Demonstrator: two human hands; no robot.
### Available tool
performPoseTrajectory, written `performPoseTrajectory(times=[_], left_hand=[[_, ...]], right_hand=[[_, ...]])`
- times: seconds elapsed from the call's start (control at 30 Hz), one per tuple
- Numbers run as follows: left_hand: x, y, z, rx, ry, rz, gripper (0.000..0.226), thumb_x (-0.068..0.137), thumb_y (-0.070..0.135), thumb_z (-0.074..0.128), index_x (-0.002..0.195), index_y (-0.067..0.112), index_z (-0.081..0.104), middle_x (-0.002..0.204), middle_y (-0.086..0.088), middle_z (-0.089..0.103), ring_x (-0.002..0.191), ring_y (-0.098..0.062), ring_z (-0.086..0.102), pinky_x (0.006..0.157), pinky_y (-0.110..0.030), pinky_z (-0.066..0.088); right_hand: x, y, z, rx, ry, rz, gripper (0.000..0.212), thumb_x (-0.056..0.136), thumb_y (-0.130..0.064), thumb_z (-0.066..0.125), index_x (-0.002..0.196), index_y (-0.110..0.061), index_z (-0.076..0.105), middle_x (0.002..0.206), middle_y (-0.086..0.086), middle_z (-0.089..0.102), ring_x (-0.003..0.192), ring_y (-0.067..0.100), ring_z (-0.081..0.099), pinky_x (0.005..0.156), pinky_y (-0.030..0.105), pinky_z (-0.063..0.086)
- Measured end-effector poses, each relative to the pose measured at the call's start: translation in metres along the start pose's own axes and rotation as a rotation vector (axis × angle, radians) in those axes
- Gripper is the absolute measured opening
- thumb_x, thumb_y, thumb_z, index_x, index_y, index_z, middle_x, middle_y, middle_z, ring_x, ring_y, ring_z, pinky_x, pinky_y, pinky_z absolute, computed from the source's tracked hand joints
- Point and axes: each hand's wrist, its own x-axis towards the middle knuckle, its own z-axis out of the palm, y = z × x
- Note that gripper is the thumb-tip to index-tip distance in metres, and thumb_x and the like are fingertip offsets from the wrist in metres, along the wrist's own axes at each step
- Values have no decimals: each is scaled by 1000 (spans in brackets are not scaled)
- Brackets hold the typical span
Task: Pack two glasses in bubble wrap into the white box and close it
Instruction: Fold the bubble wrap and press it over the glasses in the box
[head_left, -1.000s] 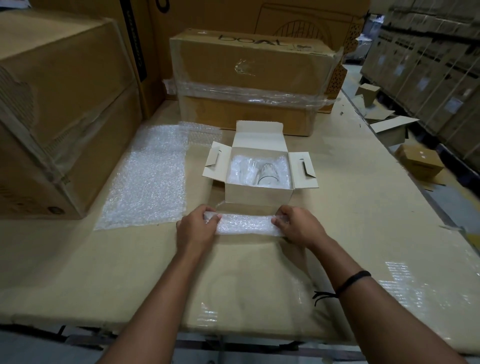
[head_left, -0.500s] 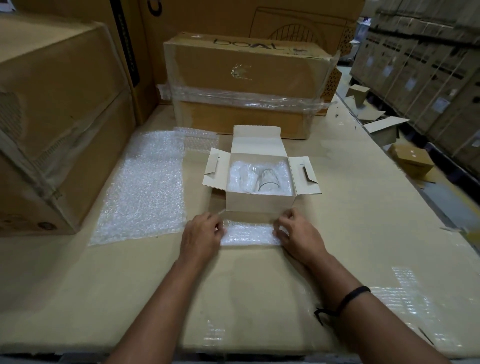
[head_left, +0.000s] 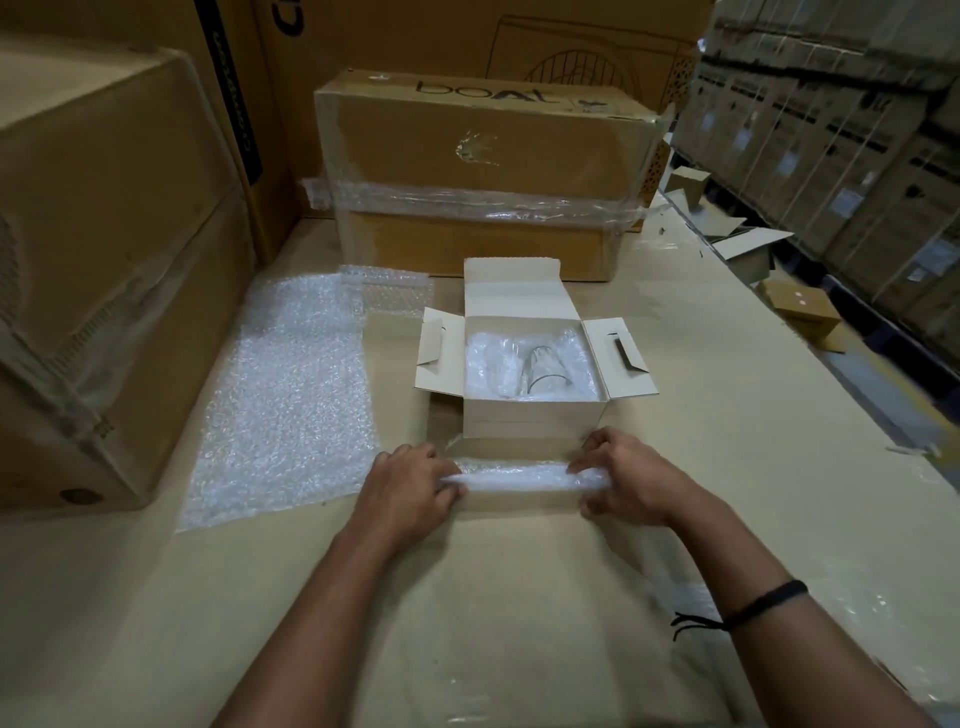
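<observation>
Vs 0.5 s ago: the roll (head_left: 517, 477) of bubble wrap is tighter and thinner. Back then it lay flatter and wider on the table (head_left: 519, 597), with fingers pressing on top. Now both hands have curled round its ends. Box (head_left: 535, 422) has not moved: far lid flap up, side flaps spread out, one wrapped glass (head_left: 543, 371) lying inside, mouth towards the camera. Sheet (head_left: 280, 395) of bubble wrap left of the box is unchanged too.

Left hand (head_left: 408, 488): grips the roll's left end, fingers over the top, thumb on the near side.
Right hand (head_left: 631, 480): grips the right end the same way, fingers wrapped over, thumb below. Black band (head_left: 769, 603) on that wrist.

Roll runs straight between the two hands, left to right, parallel to the box's near wall and just in front of it; it looks close but apart. Whether it rests on the table or is held just above it: cannot tell. What is inside it: cannot tell, the wrap hides it.

Behind the box stands a taped brown carton (head_left: 483, 171), well apart from the hands.
</observation>
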Motion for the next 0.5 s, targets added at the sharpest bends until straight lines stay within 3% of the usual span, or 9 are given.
performPoseTrajectory(times=[0.1,0.2,0.33,0.4,0.5], left_hand=[[4,-4,3,-99,147,79,39,82,48,45,93,25,73,95,7,64,89,-22,56,78,-35,41],[10,-4,4,-155,360,162,29,78,40,52,81,19,72,86,5,61,76,-23,54,68,-35,43],[19,8,-1,-147,524,230,21,77,23,55,88,19,71,81,3,61,71,-22,54,62,-31,36],[26,16,-4,-134,563,202,24,78,21,54,95,19,71,81,2,62,71,-23,56,62,-32,36],[44,26,-16,-142,640,59,24,85,21,55,104,18,68,87,-1,68,75,-25,60,68,-33,38]], right_hand=[[-2,-5,-2,-80,158,-49,28,75,-16,65,99,-26,75,115,1,52,104,28,56,84,35,47],[0,-4,-14,-100,392,-49,27,72,-8,73,93,-23,78,107,8,57,91,34,57,78,40,47],[16,-10,-46,-64,773,-49,28,65,-1,81,86,-21,79,89,10,55,76,35,54,70,41,45],[29,-15,-60,-52,848,-40,27,66,-2,79,85,-21,79,87,9,54,75,34,53,69,40,44],[46,-17,-68,-72,834,-28,20,70,-8,75,86,-19,79,96,5,61,84,34,54,76,40,43]])
